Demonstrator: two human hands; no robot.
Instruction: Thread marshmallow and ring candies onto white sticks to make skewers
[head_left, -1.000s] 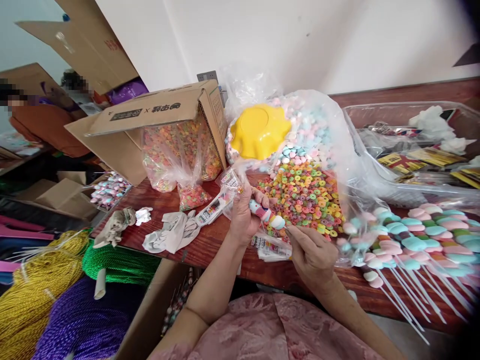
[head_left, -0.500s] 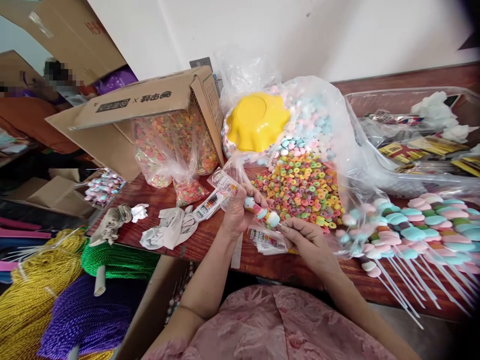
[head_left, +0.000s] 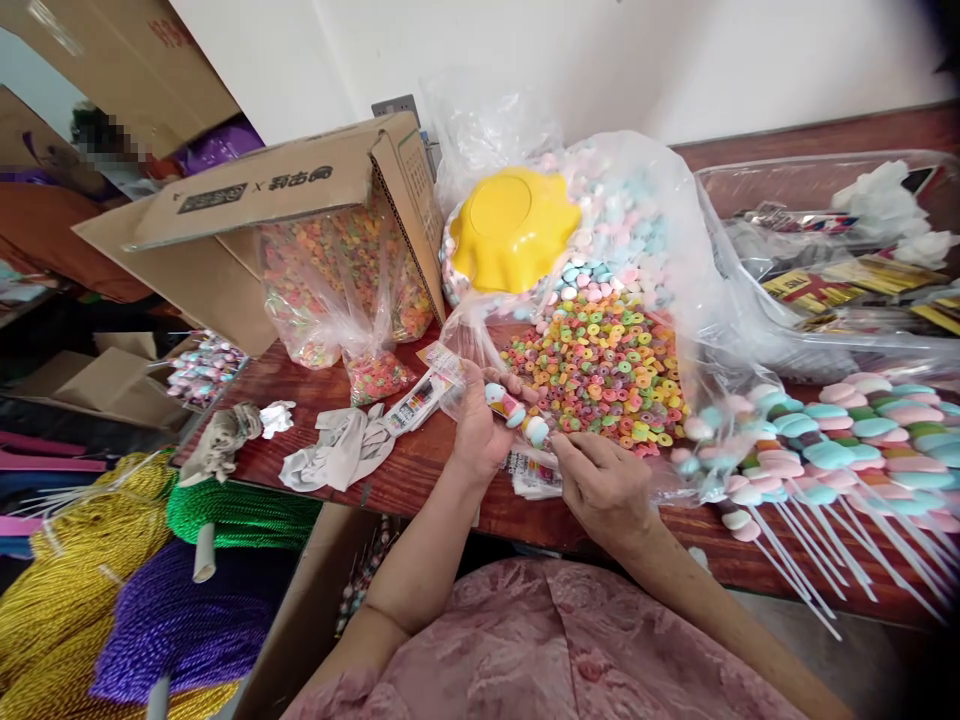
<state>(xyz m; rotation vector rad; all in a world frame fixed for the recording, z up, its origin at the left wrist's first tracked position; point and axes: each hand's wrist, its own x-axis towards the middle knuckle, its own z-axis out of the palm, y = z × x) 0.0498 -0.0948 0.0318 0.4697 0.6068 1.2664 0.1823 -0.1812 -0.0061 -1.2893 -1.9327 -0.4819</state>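
Observation:
My left hand (head_left: 480, 425) is closed around the upper end of a candy skewer (head_left: 516, 413) threaded with pastel discs and small rings. My right hand (head_left: 600, 482) pinches the lower end of the same skewer, just below a white and blue disc. Both hands hover over the front of the wooden table (head_left: 420, 480). Right behind them lies a heap of coloured ring candies (head_left: 600, 370) inside an open clear bag. Pastel disc candies (head_left: 615, 250) fill the back of that bag, with a yellow bowl (head_left: 510, 230) lying upside down on them.
Finished candy skewers (head_left: 810, 450) lie stacked at the right. A cardboard box (head_left: 285, 220) holds bags of rings at the left. Crumpled gloves (head_left: 341, 455), small packets (head_left: 420, 400), a clear tray (head_left: 840, 260) and rope spools (head_left: 150, 600) surround the work spot. Another person sits far left.
The view has shifted slightly down and right. Both hands keep hold of the skewer; the right hand has slid closer up the stick toward the candies.

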